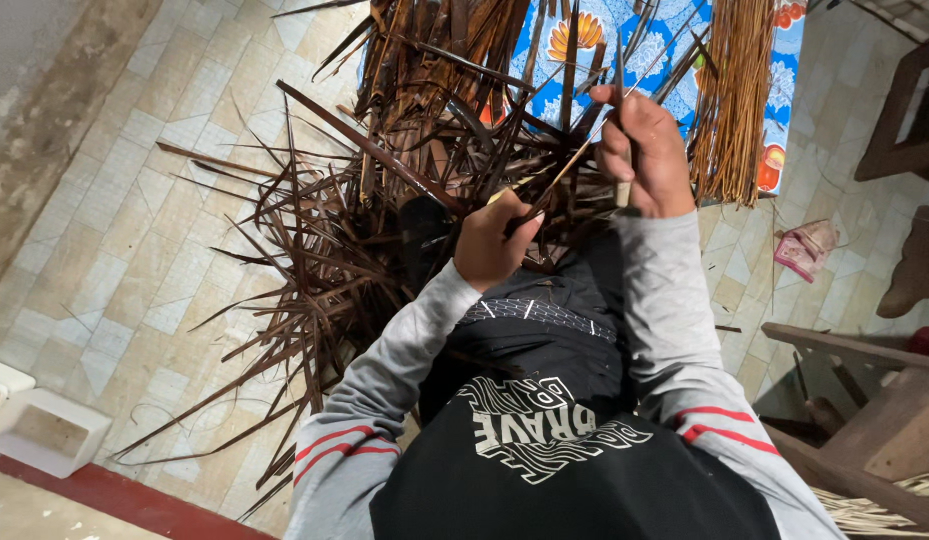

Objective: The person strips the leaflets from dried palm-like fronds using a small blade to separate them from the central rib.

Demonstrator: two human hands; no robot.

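The head view looks straight down at a floor (135, 230) of pale square tiles, cream and grey, which fills the left half of the frame. A bare concrete strip runs along the upper left edge, and a red step with white blocks sits at the lower left corner. A blue flowered cloth (785, 90) lies at the top right, and on it rests a bundle of thin tan sticks (735, 100). Dark wooden furniture (885, 420) crowds the right edge, with a small pink packet (803, 248) on the tiles beside it.

In the middle of the frame spreads a heap of dark brown leaf strips (325, 250), long, narrow and stiff, fanning out in every direction over the tiles and up toward the cloth.

The left hand (495, 245), at centre, is closed in a pinch on the lower end of one thin strip (565, 175), paler than the heap, which runs slanting up and to the right. The right hand (640, 150), higher and to the right, is shut in a fist around a knife (621, 110); its pale handle shows below the fist and its narrow blade points up toward the top of the frame. The strip passes from the left fingers up to the right hand, just above the person's dark lap and in front of the heap
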